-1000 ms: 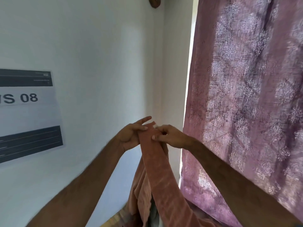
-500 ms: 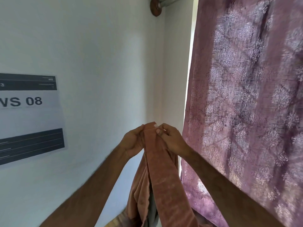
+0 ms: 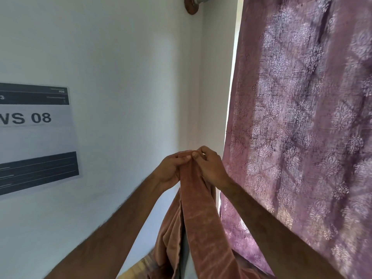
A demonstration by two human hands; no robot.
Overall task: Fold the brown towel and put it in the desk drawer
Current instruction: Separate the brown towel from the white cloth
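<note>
The brown towel (image 3: 198, 220) hangs in long folds from both hands, held up in front of the wall corner. My left hand (image 3: 171, 171) pinches its top edge from the left. My right hand (image 3: 209, 167) pinches the same top edge from the right, and the fingertips of both hands meet at the towel's top. The towel's lower part runs out of the bottom of the frame. No desk drawer is in view.
A purple patterned curtain (image 3: 302, 127) hangs at the right, close to my right arm. A white wall carries a printed sign (image 3: 36, 135) reading "WS 08" at the left. A curtain rod mount (image 3: 192, 6) is at the top. A strip of wooden surface (image 3: 138, 266) shows at the bottom.
Both hands have come closer together at the towel's top edge, and my left fingers have closed onto it. The view has tilted slightly, showing more of the rod mount.
</note>
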